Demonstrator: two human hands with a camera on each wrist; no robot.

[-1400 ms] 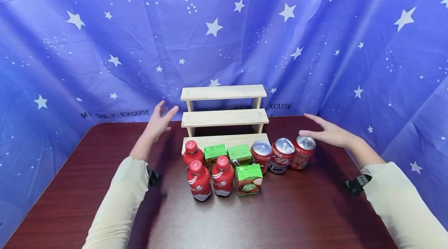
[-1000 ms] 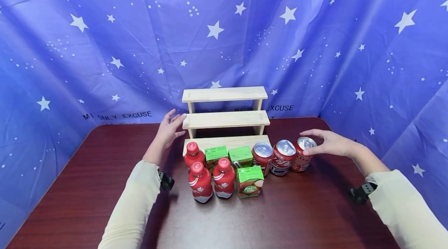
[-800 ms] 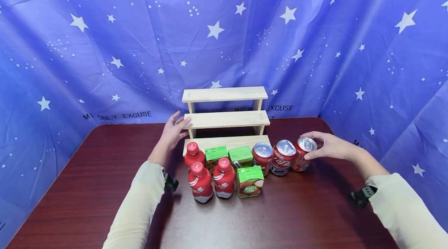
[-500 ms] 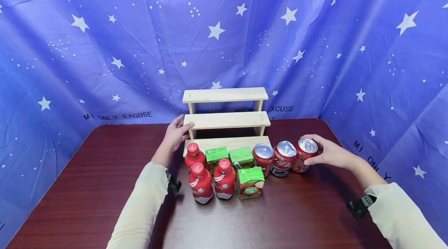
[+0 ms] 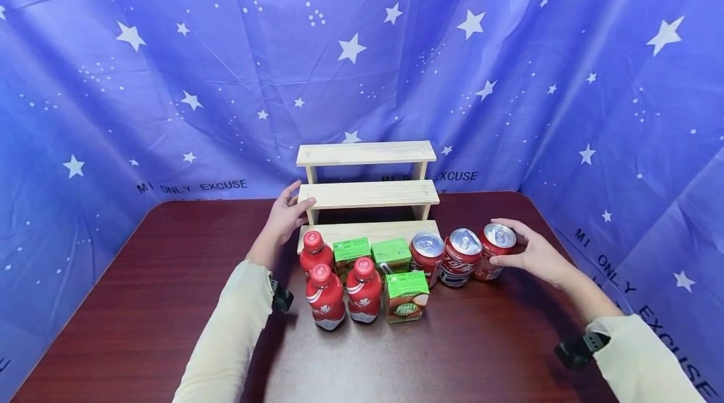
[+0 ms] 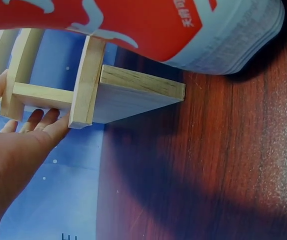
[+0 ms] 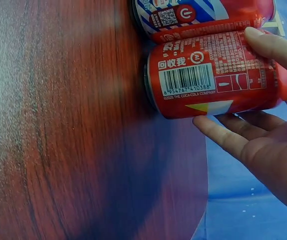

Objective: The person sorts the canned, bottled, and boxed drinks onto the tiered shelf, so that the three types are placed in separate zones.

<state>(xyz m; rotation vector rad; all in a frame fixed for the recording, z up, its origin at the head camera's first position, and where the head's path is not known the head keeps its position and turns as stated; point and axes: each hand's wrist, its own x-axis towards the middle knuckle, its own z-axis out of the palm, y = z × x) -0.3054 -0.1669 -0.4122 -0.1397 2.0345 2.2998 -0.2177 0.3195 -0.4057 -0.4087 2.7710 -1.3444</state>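
My left hand point(image 5: 283, 217) grips the left end of the middle board of a three-step wooden display rack point(image 5: 367, 193). In the left wrist view its thumb lies on the board, with the other fingers beside the rack's side support point(image 6: 43, 95). On the right, my right hand point(image 5: 537, 258) holds the rightmost red soda can point(image 5: 488, 263), which stands upright on the table. The right wrist view shows the thumb on one side of this can point(image 7: 198, 75) and fingers on the other. A second soda can point(image 5: 460, 258) stands right beside it.
Red bottles point(image 5: 326, 302) stand in front of the rack's left part. Green-topped drink cartons point(image 5: 406, 296) are at the middle, with another soda can point(image 5: 427, 246) beside them. A blue star-printed curtain point(image 5: 362, 76) hangs behind the dark red table point(image 5: 141, 302).
My left hand has moved right and taken hold of the rack's middle board. The right hand has come down around the rightmost can. The bottles and cartons stay put.
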